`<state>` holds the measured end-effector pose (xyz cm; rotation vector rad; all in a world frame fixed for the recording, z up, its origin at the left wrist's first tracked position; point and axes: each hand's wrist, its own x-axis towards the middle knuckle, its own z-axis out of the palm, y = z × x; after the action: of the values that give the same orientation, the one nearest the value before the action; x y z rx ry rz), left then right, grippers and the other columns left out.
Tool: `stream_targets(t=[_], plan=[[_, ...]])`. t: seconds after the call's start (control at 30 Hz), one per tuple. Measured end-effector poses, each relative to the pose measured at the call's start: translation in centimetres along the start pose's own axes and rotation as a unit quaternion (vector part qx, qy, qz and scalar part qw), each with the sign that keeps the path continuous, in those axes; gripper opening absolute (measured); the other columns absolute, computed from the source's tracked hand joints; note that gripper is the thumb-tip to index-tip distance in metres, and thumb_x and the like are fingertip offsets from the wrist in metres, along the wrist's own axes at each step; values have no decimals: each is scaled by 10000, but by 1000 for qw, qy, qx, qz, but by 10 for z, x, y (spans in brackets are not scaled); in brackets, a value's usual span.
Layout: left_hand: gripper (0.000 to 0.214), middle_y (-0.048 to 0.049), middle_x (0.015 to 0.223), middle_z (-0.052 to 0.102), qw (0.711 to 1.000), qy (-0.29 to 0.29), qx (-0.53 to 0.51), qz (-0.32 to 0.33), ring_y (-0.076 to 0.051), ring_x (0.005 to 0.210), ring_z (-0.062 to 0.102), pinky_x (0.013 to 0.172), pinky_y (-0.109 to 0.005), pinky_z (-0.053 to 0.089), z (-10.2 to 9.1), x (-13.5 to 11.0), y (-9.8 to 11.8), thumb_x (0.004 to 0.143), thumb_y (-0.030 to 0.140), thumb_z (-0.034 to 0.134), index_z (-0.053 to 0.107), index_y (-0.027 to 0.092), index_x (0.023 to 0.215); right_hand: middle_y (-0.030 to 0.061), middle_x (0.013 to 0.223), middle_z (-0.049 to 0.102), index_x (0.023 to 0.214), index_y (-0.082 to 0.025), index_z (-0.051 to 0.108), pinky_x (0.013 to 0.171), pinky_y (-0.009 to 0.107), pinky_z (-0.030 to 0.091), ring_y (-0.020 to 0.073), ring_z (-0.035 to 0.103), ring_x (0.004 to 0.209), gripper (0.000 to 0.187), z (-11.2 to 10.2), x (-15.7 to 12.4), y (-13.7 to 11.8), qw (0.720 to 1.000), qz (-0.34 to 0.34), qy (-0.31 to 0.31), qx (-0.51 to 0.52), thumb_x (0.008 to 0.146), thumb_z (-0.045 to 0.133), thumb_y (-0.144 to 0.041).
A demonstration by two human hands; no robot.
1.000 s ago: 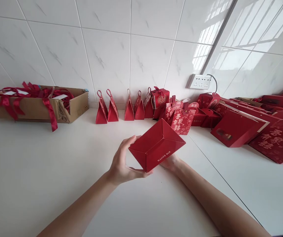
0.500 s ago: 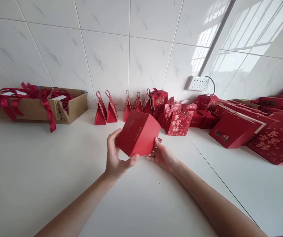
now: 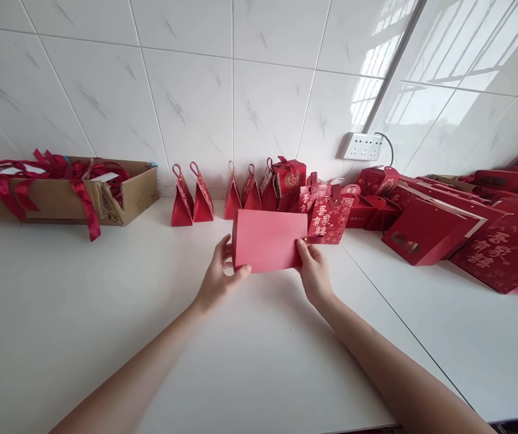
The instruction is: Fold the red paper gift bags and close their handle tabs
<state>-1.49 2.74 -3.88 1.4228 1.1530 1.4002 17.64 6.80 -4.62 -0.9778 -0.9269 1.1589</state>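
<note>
I hold a plain red paper box (image 3: 268, 240) between both hands, a little above the white table (image 3: 82, 313) in the middle of the view. Its flat side faces me. My left hand (image 3: 218, 278) grips the box's lower left corner, thumb in front and fingers behind. On the lower right corner my right hand (image 3: 314, 271) pinches the edge. Just behind the box stands a row of finished red gift bags with loop handles (image 3: 192, 196).
A cardboard carton full of red ribbons (image 3: 67, 191) sits at the back left. Red printed boxes (image 3: 326, 217) and flat red packs (image 3: 439, 229) crowd the back right along the tiled wall. A white power socket (image 3: 362, 146) hangs on the wall.
The box has turned from open bottom facing me to flat side facing me, and it has moved away toward the row of bags. Both hands have shifted to its lower corners.
</note>
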Motion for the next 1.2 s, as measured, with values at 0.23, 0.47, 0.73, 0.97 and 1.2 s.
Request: stream_targets(t=[0.23,0.47,0.73,0.97,1.2], plan=[[634,-123,1385,529,993,-83,67,53,-310,1313,475,1072,-489,405,-2,-3,-1,774,439,659,440,231,1333,-6,836,588,748,-231,545,750,283,436,156,499,792,353,-11,7,-6,992,-118,46,-20,785,607,-576],[721,-106,1386,532,967,-40,182,173,-276,1246,551,995,-423,498,-5,-9,3,744,244,669,343,256,1387,-7,850,609,824,-249,630,791,323,452,160,540,807,255,-6,2,-9,980,-180,35,83,771,662,-496],[814,-118,1282,610,975,-4,134,176,-275,1108,629,852,-381,560,-7,-6,1,735,260,708,295,269,1436,40,990,645,866,-250,682,931,398,422,224,572,974,176,-8,-7,-10,961,-274,-28,9,830,617,-410],[839,-108,1273,601,991,-8,75,110,-307,1159,585,943,-425,515,-8,-7,4,642,472,807,406,257,1347,-25,648,517,657,-214,582,575,255,439,126,483,621,345,-8,-5,-16,983,-182,6,19,790,645,-526],[872,-73,1467,467,983,-64,-171,-32,-325,1307,486,895,-370,551,-4,-2,10,717,773,580,346,335,1433,-58,390,366,429,-202,424,329,222,273,66,324,347,428,-4,-7,-21,997,9,-61,37,680,697,-415]])
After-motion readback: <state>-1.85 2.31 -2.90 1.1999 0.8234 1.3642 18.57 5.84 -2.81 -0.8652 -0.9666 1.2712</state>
